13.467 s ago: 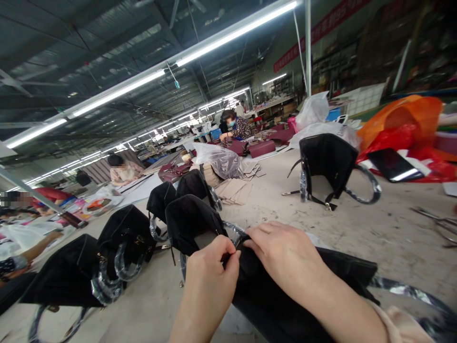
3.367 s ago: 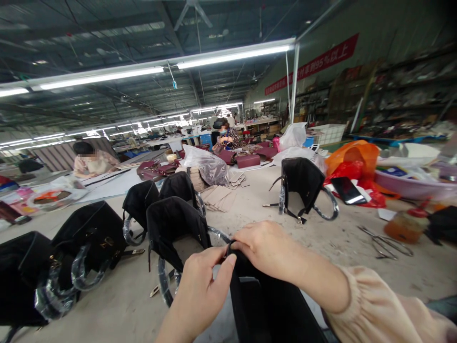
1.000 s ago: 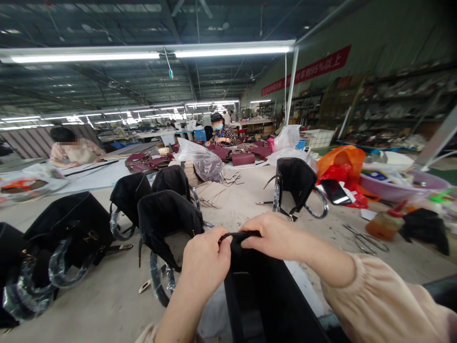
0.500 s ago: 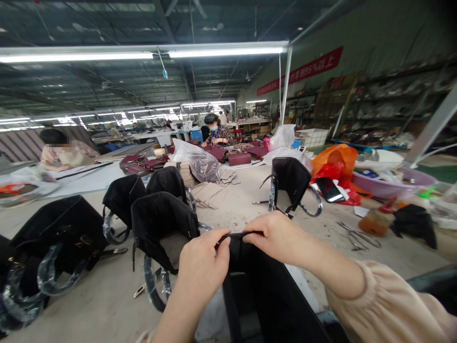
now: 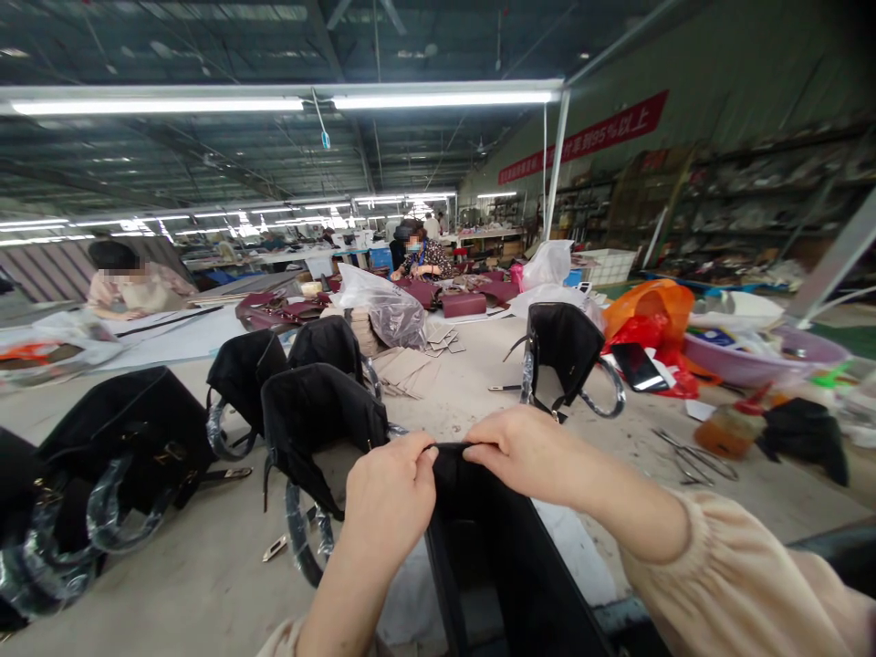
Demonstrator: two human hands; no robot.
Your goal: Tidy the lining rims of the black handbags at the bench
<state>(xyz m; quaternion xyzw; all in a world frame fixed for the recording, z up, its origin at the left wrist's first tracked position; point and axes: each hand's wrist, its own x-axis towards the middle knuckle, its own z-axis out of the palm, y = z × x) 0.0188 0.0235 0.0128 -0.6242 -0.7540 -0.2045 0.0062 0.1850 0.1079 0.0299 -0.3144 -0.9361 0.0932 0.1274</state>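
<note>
A black bag (image 5: 540, 566) stands open in front of me, its inside facing up. My left hand (image 5: 390, 493) pinches the far rim near its left corner, thumb and fingers closed on the edge. On the same rim, a short way to the right, my right hand (image 5: 516, 447) pinches the fabric. The stretch of edge between the two hands looks straight. Just left of my left hand is another black bag (image 5: 311, 411), with a plastic-wrapped handle (image 5: 301, 529) hanging at its front.
More black bags (image 5: 127, 438) stand along the left, and one black bag (image 5: 565, 351) is ahead to the right. Scissors (image 5: 691, 456), a glue bottle (image 5: 732, 429), a phone (image 5: 636, 365) and a purple basin (image 5: 766, 356) lie at right. Two co-workers sit across the table.
The view has shifted slightly, so the surroundings sit a little further right. Both hands keep their pinch on the bag's rim, with the fingers drawn slightly along the edge.
</note>
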